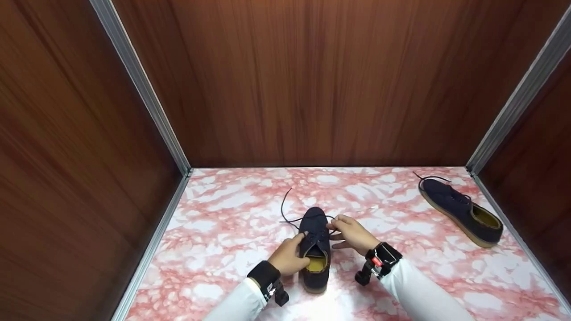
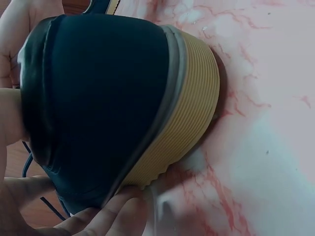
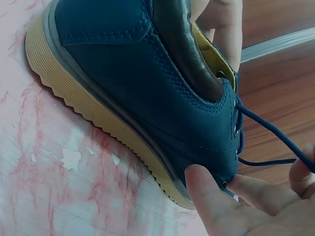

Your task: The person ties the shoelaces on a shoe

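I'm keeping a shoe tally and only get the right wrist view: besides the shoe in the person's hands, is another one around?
Observer: Yes. In the head view, a second dark shoe sits at the far right of the patterned surface, near the right-hand wall.

Operator: Noted. Is any lace lying where I can't see it?

Observer: Yes, a stretch of dark lace curves loosely out to the person's left of the handled shoe, pointing toward the back.
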Tool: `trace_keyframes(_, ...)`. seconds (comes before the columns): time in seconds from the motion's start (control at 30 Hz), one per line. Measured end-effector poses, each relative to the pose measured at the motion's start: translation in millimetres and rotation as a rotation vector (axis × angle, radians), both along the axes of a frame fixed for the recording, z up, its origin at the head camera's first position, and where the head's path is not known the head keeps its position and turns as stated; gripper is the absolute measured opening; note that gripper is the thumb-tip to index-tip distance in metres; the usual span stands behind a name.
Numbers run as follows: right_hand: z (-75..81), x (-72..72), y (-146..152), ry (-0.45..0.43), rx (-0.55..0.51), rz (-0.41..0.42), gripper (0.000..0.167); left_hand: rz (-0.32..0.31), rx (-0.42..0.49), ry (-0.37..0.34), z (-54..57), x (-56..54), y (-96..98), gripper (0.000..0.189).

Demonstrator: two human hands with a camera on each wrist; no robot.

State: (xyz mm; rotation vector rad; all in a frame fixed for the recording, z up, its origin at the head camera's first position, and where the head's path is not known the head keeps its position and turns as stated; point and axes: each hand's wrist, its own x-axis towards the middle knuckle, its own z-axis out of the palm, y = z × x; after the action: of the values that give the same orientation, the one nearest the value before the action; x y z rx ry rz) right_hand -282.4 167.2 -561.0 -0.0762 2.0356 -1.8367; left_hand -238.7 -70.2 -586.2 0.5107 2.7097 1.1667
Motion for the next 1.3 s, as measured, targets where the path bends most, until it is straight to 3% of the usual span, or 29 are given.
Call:
trace_keyframes(0.7,-0.9,8.6,8,-0.035,-0.069,0.029,0.016,-0.013,0.105,-0.123,-1.5,-1.8,0.8,0.080)
trace_keyframes(1.0,-1.0,9.2,9,-0.031,-0.058,0.013,0.018,0.045,0.312,-0.286,-3.4,-5.4,0.0,0.063)
trace_keyframes(1.13,0.4,9.0,12,-0.045,-0.062,0.011,0.017,0.060,0.313,-0.213,-6.1,-9.5,4.1,0.055)
trace_keyframes(1.23,3.2,7.8,15,-0.040,-0.057,0.019,0.018,0.050,0.322,-0.109,-7.4,-14.2,7.3,0.047)
trace_keyframes(1.3,5.3,6.4,17,-0.027,-0.051,0.028,0.019,0.031,0.348,-0.086,-7.8,-16.6,8.4,0.044)
